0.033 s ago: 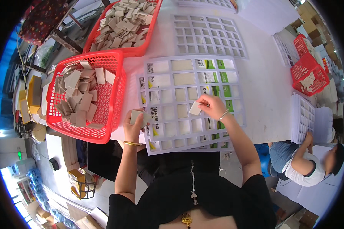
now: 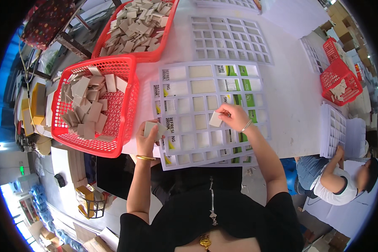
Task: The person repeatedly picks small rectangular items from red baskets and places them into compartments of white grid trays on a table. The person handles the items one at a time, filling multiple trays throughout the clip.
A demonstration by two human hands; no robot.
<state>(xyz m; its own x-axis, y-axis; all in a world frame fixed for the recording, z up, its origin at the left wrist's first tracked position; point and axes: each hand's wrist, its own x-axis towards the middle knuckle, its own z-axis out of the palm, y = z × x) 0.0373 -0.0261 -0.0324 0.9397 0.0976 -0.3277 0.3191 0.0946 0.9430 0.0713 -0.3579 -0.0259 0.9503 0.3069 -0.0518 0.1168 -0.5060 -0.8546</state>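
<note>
My left hand point(image 2: 146, 142) is closed around a few small off-white rectangular tiles point(image 2: 150, 128), just off the left edge of a white grid frame. Between the thumb and fingers of my right hand point(image 2: 236, 117) is a single off-white tile point(image 2: 215, 119), held tilted above the middle of that frame. The white grid frame point(image 2: 206, 63) lies on printed sheets with green and black areas showing through some openings. Other openings show plain off-white surfaces. Another similar frame sticks out from beneath its left and lower edges.
At left, a red plastic basket point(image 2: 131, 90) holds loose tiles; a second red basket point(image 2: 167, 37) behind it is fuller. Another grid frame point(image 2: 190, 40) lies at the far side. Red baskets point(image 2: 340, 80) and stacked frames point(image 2: 334, 126) are at right, near a seated co-worker point(image 2: 329, 180).
</note>
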